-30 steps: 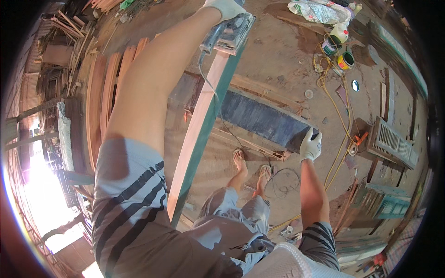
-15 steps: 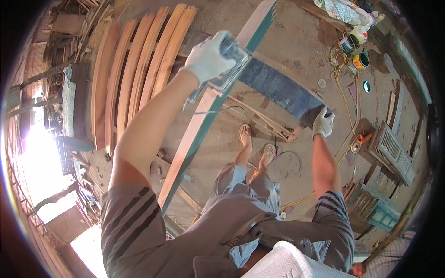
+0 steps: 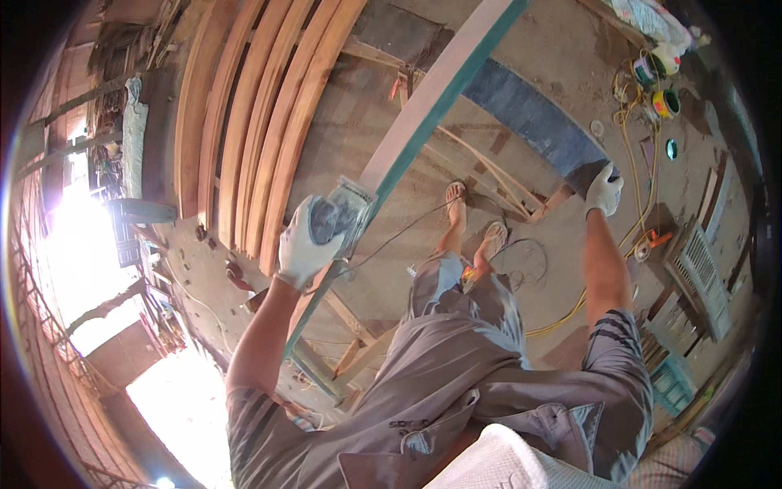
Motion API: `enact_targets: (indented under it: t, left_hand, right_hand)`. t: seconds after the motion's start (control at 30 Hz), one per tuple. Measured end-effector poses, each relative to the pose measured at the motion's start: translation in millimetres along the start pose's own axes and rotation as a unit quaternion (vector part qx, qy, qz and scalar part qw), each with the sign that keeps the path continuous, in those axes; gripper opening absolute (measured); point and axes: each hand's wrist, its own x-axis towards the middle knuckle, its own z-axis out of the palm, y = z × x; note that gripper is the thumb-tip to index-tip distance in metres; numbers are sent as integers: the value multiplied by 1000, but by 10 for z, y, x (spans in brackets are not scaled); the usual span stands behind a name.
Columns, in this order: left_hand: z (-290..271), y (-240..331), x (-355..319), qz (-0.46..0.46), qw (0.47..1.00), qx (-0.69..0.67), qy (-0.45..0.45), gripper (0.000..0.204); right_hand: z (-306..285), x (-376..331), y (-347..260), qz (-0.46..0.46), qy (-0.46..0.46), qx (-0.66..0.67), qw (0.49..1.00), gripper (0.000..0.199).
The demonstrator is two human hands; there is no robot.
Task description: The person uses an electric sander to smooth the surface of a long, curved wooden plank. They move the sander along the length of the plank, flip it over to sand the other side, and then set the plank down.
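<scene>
My left hand [image 3: 305,244], in a white glove, grips a corded power tool [image 3: 346,213] with a grey body and a flat, squarish base. The tool sits against a long wooden beam [image 3: 407,122], which has a pale top face and a green side and runs from the far right toward me at the left. A thin dark cord trails off the tool to the right. My right hand [image 3: 604,192], also gloved, is closed at the near right end of a dark grey plank [image 3: 529,114]. That plank extends from the beam toward the right.
Several curved brown beams [image 3: 277,122] lie side by side at the left. Wooden trestle pieces [image 3: 354,350] stand beneath the beam. Open paint cans [image 3: 665,103], a yellow hose [image 3: 634,220], an orange-handled tool [image 3: 656,238] and a louvred panel [image 3: 702,273] occupy the right side.
My left hand has drawn the power tool along the beam toward me, from beside the dark plank to the beam's nearer part. My right hand keeps its place at the plank's end. The view has shifted.
</scene>
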Motion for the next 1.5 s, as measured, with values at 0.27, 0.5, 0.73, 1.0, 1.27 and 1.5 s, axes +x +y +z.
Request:
enact_targets:
  t: [0.27, 0.5, 0.73, 1.0, 1.27, 1.5]
  left_hand:
    - [151, 350, 263, 17, 999, 30, 11, 84]
    - [161, 1485, 1590, 120, 991, 52, 33, 82]
    - [360, 2628, 2901, 179, 980, 70, 53, 80]
    - [650, 3865, 4363, 240, 964, 93, 66, 81]
    - [637, 4800, 5204, 288, 949, 125, 32, 81]
    - [530, 4575, 4373, 302, 947, 108, -12, 68]
  right_hand:
    - [-128, -74, -8, 5, -5, -1, 1000, 92]
    - [-96, -33, -14, 22, 5, -20, 1000, 82]
    - [-106, -97, -95, 31, 1, -10, 999, 77]
    - [-148, -109, -133, 35, 14, 4, 999, 69]
    - [-146, -116, -137, 30, 21, 2, 999, 65]
    - [-128, -72, -96, 32, 8, -5, 999, 70]
